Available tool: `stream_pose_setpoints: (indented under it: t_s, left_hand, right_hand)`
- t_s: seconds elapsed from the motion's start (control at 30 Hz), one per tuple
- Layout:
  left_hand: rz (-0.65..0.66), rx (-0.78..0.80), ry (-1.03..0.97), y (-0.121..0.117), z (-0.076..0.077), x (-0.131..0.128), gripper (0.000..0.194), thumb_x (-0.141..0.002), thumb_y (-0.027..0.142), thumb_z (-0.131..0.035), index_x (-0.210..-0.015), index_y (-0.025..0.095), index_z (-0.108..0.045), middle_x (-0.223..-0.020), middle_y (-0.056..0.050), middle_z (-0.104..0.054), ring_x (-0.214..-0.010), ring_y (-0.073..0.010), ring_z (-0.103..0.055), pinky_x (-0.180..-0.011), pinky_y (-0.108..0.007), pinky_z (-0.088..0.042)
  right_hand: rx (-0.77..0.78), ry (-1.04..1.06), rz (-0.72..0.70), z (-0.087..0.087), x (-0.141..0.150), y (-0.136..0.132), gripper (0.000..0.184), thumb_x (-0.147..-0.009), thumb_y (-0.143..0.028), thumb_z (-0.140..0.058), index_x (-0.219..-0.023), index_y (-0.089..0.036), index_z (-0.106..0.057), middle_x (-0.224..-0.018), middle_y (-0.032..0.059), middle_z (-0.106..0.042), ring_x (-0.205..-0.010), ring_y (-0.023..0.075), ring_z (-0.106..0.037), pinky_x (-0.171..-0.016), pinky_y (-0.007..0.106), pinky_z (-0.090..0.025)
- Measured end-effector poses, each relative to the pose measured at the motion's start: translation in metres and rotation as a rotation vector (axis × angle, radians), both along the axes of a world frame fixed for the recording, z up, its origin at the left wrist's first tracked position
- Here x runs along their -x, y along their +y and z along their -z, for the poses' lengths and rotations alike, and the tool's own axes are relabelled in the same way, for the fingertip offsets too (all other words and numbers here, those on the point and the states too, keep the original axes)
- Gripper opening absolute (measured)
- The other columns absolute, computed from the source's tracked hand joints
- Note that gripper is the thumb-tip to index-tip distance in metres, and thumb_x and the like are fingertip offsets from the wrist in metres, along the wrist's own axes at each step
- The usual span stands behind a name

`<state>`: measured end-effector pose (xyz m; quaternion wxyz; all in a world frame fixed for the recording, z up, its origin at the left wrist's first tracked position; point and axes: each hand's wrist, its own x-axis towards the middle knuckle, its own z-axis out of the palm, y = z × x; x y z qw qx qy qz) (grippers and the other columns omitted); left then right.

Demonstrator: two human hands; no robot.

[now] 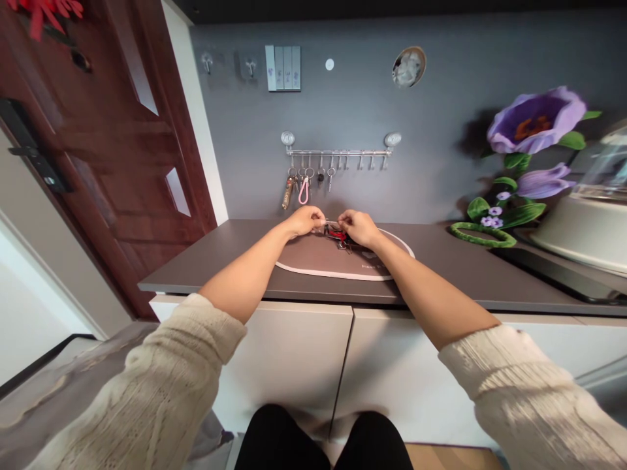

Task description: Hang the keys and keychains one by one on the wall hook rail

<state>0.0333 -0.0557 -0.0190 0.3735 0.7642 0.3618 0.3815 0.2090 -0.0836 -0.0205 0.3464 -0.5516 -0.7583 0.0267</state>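
Note:
Above a brown mat [318, 256] with a pale rim, my left hand [307, 220] and my right hand [360, 228] are close together, both with fingers pinched. A thin, shiny strip spans the gap between the fingertips; its exact kind is too small to make out. Below my right fingers is a small bunch of keys [345, 245] with a red piece [336, 234] on it. My right hand partly covers this bunch. On the wall just behind, a clear hook rail [340, 153] carries several key rings, one with a pink loop [304, 190] and one with a brown fob [288, 193].
The grey counter [196, 261] tops white cabinets [289, 352]. Purple artificial flowers [536, 124] with a green ring base [482, 235], a dark flat tray [558, 274] and a cream appliance [582, 228] stand at right. A dark red door [122, 143] is at left.

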Motion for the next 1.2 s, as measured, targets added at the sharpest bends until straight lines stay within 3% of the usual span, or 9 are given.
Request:
stream_pose_setpoints:
  t_s: [0.27, 0.63, 0.9, 1.2]
  left_hand:
    - [-0.031, 0.051, -0.168, -0.0021, -0.0038, -0.0029, 0.006, -0.077, 0.007, -0.055, -0.072, 0.010, -0.052, -0.059, 0.003, -0.054, -0.051, -0.0035, -0.050, -0.057, -0.020, -0.043]
    - [-0.007, 0.139, -0.249, -0.0051, -0.0062, -0.0055, 0.006, -0.078, 0.013, -0.057, -0.074, 0.011, -0.052, -0.062, 0.001, -0.057, -0.056, -0.0050, -0.054, -0.062, -0.022, -0.048]
    - [0.000, 0.162, -0.243, -0.0058, -0.0072, -0.0071, 0.005, -0.078, 0.012, -0.056, -0.074, 0.011, -0.052, -0.064, 0.000, -0.058, -0.057, -0.0063, -0.056, -0.059, -0.022, -0.047]
    - [0.009, 0.172, -0.259, -0.0083, -0.0082, -0.0081, 0.008, -0.075, 0.015, -0.061, -0.076, 0.011, -0.054, -0.066, 0.000, -0.058, -0.061, -0.0065, -0.056, -0.062, -0.022, -0.047]
  right_hand:
    - [-0.001, 0.097, -0.046, -0.0007, 0.0014, -0.0020, 0.012, -0.075, -0.019, -0.054, -0.083, -0.015, -0.062, -0.076, 0.0036, -0.064, -0.069, 0.0118, -0.056, -0.072, 0.025, -0.042]
    - [0.110, 0.455, -0.355, -0.0029, 0.0052, -0.0033, 0.018, -0.068, -0.030, -0.061, -0.077, -0.015, -0.058, -0.067, 0.0007, -0.060, -0.059, 0.0090, -0.052, -0.062, 0.023, -0.044]
    - [0.131, 0.504, -0.369, -0.0043, 0.0055, -0.0079, 0.030, -0.066, -0.042, -0.062, -0.075, -0.014, -0.057, -0.061, -0.0016, -0.056, -0.055, 0.0074, -0.047, -0.058, 0.023, -0.040]
    - [0.160, 0.594, -0.390, -0.0045, 0.0043, -0.0085, 0.030, -0.066, -0.043, -0.061, -0.075, -0.015, -0.054, -0.057, -0.0040, -0.050, -0.054, 0.0068, -0.044, -0.056, 0.021, -0.038]
